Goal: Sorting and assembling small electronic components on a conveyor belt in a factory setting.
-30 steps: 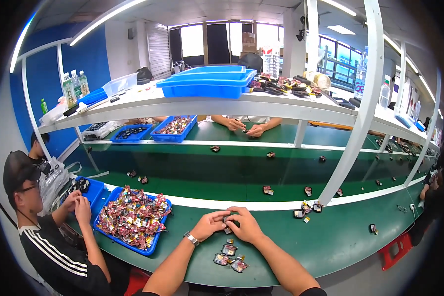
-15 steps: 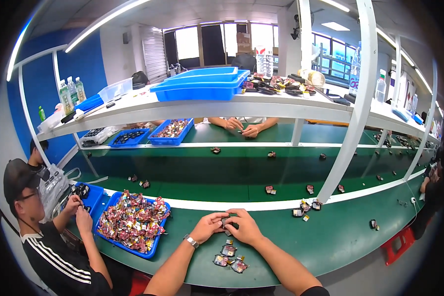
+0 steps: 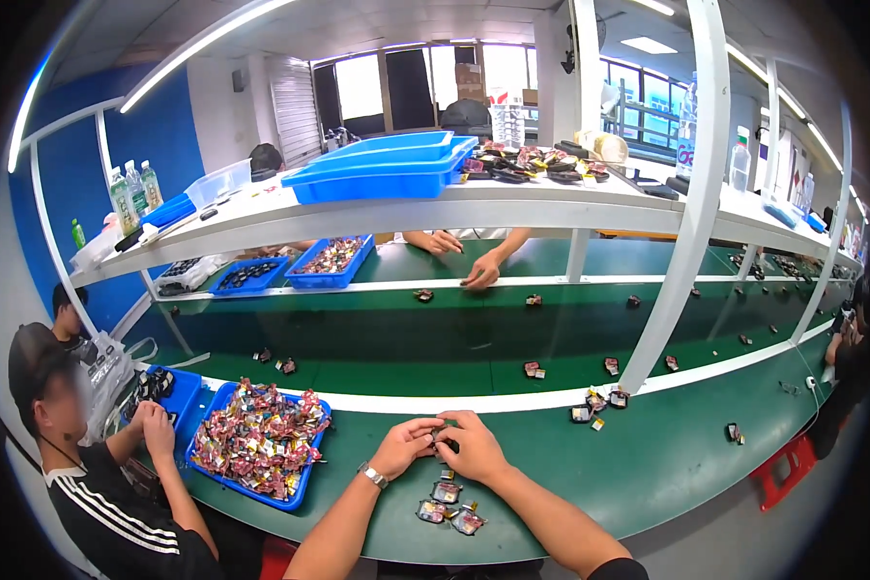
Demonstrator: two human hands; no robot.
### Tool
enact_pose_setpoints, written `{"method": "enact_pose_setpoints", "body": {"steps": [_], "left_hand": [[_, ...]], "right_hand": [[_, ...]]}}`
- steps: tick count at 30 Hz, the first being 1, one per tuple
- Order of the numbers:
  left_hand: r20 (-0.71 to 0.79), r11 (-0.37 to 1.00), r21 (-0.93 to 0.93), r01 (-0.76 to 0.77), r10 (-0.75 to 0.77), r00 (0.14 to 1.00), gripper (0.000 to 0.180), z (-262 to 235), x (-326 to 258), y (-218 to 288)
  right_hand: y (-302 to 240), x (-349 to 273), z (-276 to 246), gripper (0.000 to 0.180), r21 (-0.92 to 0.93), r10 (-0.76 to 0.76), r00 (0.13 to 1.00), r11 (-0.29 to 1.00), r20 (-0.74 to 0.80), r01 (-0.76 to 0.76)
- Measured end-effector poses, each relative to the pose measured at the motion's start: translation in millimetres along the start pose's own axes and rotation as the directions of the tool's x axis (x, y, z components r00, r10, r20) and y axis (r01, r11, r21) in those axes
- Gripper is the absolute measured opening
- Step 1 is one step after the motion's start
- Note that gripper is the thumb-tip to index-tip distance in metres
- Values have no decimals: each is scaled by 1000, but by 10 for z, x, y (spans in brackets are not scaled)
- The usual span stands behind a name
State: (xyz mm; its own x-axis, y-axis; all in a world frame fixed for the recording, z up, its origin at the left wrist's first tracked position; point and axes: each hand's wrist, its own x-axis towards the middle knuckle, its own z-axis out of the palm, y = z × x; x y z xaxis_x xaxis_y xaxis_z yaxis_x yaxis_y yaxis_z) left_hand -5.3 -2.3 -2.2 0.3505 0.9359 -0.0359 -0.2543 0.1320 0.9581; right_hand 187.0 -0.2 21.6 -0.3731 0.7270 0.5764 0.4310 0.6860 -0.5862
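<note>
A small dark part (image 3: 442, 446) is held above the bench (image 3: 570, 488), just beyond three units. It is pinched between the fingertips of the left hand (image 3: 404, 451) and the right hand (image 3: 468, 448), which are brought together around it; most of it is covered by the fingers, so its details cannot be made out.

Work on this part appears to be under way, as it is not yet released. The three units (image 3: 446, 492) are left untouched on the near side of the hands, grouped closely; whether they are finished cannot be told. Much seems to be left: a tall heap (image 3: 258, 435) is held in the blue bin (image 3: 311, 476) to the left. A small cluster (image 3: 594, 406) is set by the post (image 3: 681, 232) to the right, and more pieces are spread along the green strip (image 3: 416, 362) beyond.
</note>
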Motion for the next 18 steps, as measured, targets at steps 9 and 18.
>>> {"method": "enact_pose_setpoints", "body": {"steps": [9, 18], "left_hand": [[-65, 989, 143, -40, 49, 997, 28, 90, -4, 23], [-64, 997, 76, -32, 37, 997, 27, 56, -3, 13]], "right_hand": [[102, -21, -40, 10, 133, -26, 998, 991, 52, 19], [76, -43, 42, 13, 97, -2, 1000, 995, -2, 2]]}}
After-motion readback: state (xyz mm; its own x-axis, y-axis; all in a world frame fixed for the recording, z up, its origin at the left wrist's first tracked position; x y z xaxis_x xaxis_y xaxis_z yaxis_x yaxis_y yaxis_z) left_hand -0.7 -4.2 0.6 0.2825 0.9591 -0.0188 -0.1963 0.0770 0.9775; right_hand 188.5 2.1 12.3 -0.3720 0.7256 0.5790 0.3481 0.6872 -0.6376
